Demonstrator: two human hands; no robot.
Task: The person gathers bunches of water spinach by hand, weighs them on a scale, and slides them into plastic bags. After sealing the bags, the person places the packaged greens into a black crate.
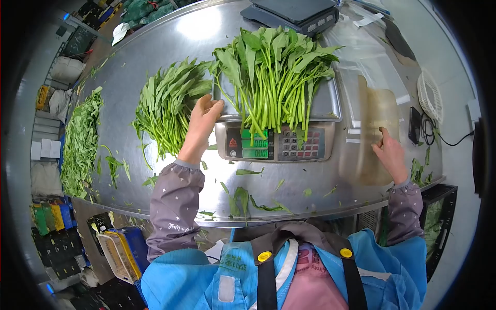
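Observation:
A bunch of leafy green stems [274,85] lies across the tray of a digital scale [222,147], its cut ends hanging over the display and keypad. My left hand [203,121] is beside the tray's left edge, fingers bent and thumb apart, with nothing seen in it. Left of it, a second leafy bunch [168,103] rests on the metal table. My right hand [390,155] is closed at a brownish, see-through plastic bag [380,111], which is smeared by motion right of the scale.
Clear plastic bags [361,46] lie flat at the back right, near a second scale [292,13]. A leafy pile [81,144] sits at the table's left. A black device [414,125] with a cable and a white basket [430,95] stand right. Loose leaves [240,199] litter the front.

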